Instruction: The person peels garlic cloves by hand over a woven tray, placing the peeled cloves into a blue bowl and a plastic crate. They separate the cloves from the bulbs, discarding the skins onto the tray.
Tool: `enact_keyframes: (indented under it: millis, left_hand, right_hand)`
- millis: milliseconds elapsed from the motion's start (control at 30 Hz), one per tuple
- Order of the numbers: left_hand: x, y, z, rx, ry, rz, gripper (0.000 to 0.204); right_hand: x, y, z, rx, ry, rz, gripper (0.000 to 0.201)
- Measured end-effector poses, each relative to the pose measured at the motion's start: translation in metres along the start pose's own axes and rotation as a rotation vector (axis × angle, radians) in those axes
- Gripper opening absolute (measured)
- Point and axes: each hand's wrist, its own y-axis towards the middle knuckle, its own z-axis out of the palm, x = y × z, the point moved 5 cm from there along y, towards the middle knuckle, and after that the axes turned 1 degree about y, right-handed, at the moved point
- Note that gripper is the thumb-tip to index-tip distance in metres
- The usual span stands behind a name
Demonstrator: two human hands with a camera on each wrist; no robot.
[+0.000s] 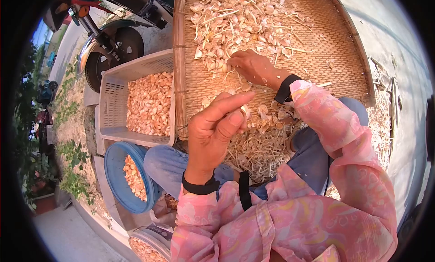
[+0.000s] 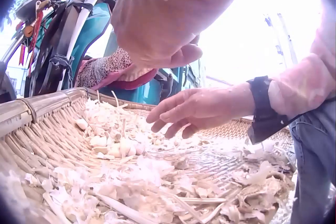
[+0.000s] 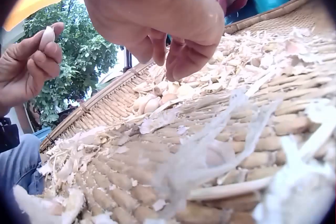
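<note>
My left hand (image 1: 213, 124) is raised over the near edge of a woven bamboo tray (image 1: 335, 49). In the right wrist view it pinches a pale garlic clove (image 3: 46, 38) between thumb and fingers. My right hand (image 1: 258, 69) reaches over the tray to the near side of a heap of garlic cloves (image 1: 244, 26). From the left wrist view, the fingers (image 2: 176, 109) of that hand are loosely bent, with gaps between them and nothing held. Several cloves (image 3: 152, 103) lie just below its fingertips in the right wrist view. Dry skins and stalks (image 2: 173, 192) litter the tray.
Left of the tray stands a plastic crate (image 1: 113, 108) of cloves, with a blue tub (image 1: 118, 149) of cloves nearer me. Another container (image 1: 147, 250) of cloves is at the bottom. A motorbike wheel (image 1: 129, 42) is behind the crate. Husks (image 1: 258, 158) pile up between my legs.
</note>
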Motion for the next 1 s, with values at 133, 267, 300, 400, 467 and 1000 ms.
enact_keyframes:
  millis: [133,267,300,400,467,1000]
  left_hand:
    - [-0.073,-0.025,0.061,0.395,-0.134,0.327,0.025]
    - [-0.085,-0.039,0.096,0.459,-0.697,0.326,0.022]
    - [-0.085,-0.042,0.102,0.450,-0.795,0.323,0.021]
    - [-0.084,-0.049,0.115,0.419,-1.006,0.318,0.020]
    - [-0.084,-0.054,0.126,0.392,-1.100,0.333,0.020]
    - [-0.088,-0.040,0.152,0.259,-1.179,0.516,0.026]
  right_hand:
    - [0.001,-0.004,0.010,0.193,-0.132,0.041,0.016]
    - [0.000,-0.015,0.006,0.249,-0.048,0.091,0.013]
    - [-0.001,-0.018,0.005,0.228,-0.016,0.072,0.013]
    - [-0.004,-0.026,-0.002,0.185,-0.008,0.073,0.016]
    - [-0.005,-0.030,-0.010,0.204,-0.027,0.126,0.017]
    - [0.002,-0.033,-0.026,0.077,1.568,0.471,0.014]
